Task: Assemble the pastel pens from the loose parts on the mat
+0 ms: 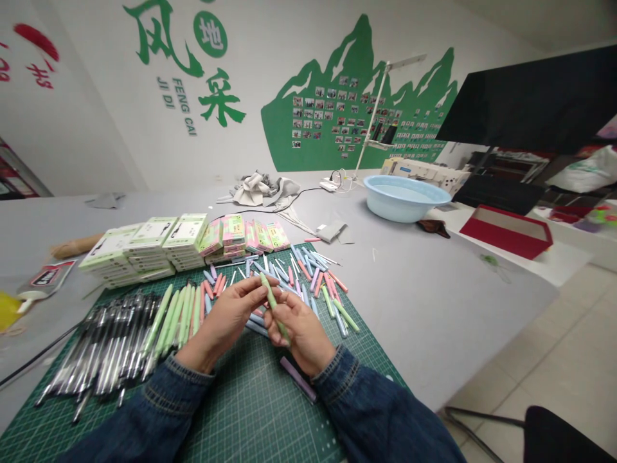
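A light green pen [270, 297] is held between both hands over a green cutting mat [250, 399]. My left hand [230, 315] is closed on its upper end, thumb and fingers pinched together. Lower down the barrel, my right hand [303, 328] wraps its fingers round the same pen. Behind the hands lie loose pen parts [303, 270] in blue, pink, purple and green. To the left, light green pens [168, 318] lie side by side, next to many clear pens with black parts [113, 337]. Under my right wrist rests a purple pen part [297, 379].
Stacked white boxes [147, 241] and pink-green boxes [234, 235] line the mat's back edge. Further off are crumpled cloth [263, 190], a blue basin [405, 199] and a sewing machine [424, 172]. A red box [506, 231] stands right; a glue tube [45, 280] lies left.
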A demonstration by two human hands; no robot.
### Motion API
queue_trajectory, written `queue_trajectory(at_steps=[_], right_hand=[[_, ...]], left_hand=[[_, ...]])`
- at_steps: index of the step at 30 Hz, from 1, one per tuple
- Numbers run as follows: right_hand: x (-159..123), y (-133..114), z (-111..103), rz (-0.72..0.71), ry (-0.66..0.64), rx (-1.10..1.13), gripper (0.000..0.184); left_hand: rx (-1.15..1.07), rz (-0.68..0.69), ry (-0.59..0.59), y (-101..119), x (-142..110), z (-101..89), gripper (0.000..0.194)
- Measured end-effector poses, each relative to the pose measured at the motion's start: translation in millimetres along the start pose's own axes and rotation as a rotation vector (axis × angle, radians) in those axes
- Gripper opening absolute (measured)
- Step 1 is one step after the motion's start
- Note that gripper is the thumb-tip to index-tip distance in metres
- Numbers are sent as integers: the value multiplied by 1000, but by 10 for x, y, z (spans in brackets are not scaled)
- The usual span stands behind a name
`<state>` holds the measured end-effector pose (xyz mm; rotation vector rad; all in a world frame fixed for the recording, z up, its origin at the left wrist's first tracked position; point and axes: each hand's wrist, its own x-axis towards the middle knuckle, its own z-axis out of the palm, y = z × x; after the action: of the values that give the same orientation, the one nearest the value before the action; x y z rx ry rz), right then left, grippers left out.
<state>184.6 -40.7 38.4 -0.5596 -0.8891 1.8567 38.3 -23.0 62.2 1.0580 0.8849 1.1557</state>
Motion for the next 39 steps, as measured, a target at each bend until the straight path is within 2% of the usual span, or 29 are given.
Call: queue_trajectory(at_steps=[3, 6, 12, 16, 19, 24, 26, 28, 30, 32, 35, 39], right_hand=[[13, 11, -17, -13, 62, -35, 37], [17, 24, -45, 46, -5, -41, 31], [3, 4, -27, 128, -117, 45, 36], [8, 0, -13, 10, -5, -46, 29], [12, 15, -29, 10, 31, -88, 27], [4, 20, -52, 134, -144, 67, 27], [-8, -10, -41, 122, -170, 70, 27], [-30, -58, -17, 51, -165, 25, 30], [-57, -107, 11, -25, -186, -16, 43], [-81, -134, 32, -70, -238, -41, 47], [-94, -115, 43, -71, -263, -68, 38], [-83, -53, 34, -114, -163, -126, 24]], left_hand=[[34, 15, 7, -7, -3, 34, 28], [24, 23, -12, -1, -16, 58, 26], [-61, 12, -42, -4, -38, 41, 20], [-62, 40, -2, -34, -8, 23, 22], [-28, 81, -14, -36, -11, 34, 20], [-134, 84, -64, -16, -51, 80, 18], [-220, 32, -7, -23, -31, 65, 18], [-338, -11, 131, -38, 14, 11, 16], [-468, -32, 299, -52, 59, -71, 13], [-558, -41, 404, -62, 82, -152, 15], [-586, -30, 411, -78, 66, -208, 16], [-585, 12, 381, -101, 15, -176, 14]])
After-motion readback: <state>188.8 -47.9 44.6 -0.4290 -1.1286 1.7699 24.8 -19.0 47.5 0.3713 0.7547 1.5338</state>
